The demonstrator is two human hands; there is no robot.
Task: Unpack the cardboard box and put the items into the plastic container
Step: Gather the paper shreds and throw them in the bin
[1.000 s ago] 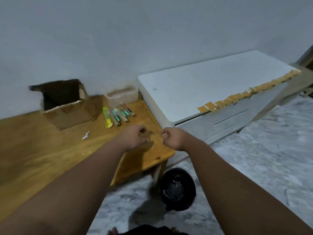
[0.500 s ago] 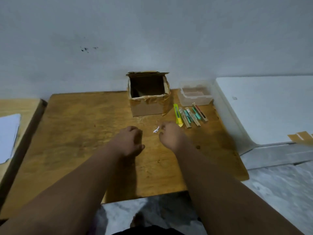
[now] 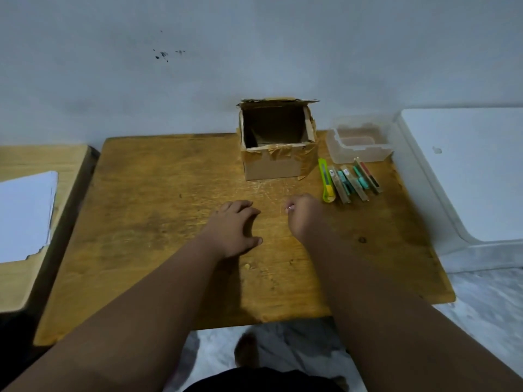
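An open cardboard box (image 3: 278, 165) with torn tape stands at the back of the wooden table (image 3: 158, 210), its inside dark. To its right sits a clear plastic container (image 3: 359, 142). In front of the container lies a row of items: a yellow-green utility knife (image 3: 326, 179) and several slim packs (image 3: 355, 179). My left hand (image 3: 233, 229) rests palm down on the table with fingers spread. My right hand (image 3: 304, 215) is closed, pinching a small white scrap (image 3: 289, 207) just left of the knife.
A second wooden table (image 3: 31, 281) at the left carries white paper (image 3: 24, 213). A white cabinet top (image 3: 469, 165) borders the table on the right. The grey wall runs right behind the box. Pale floor shows below the table's front edge.
The camera swung left from the white cabinet to face the table. Both hands moved to the table's middle, and the white scrap that lay on the wood is now at my right fingertips.
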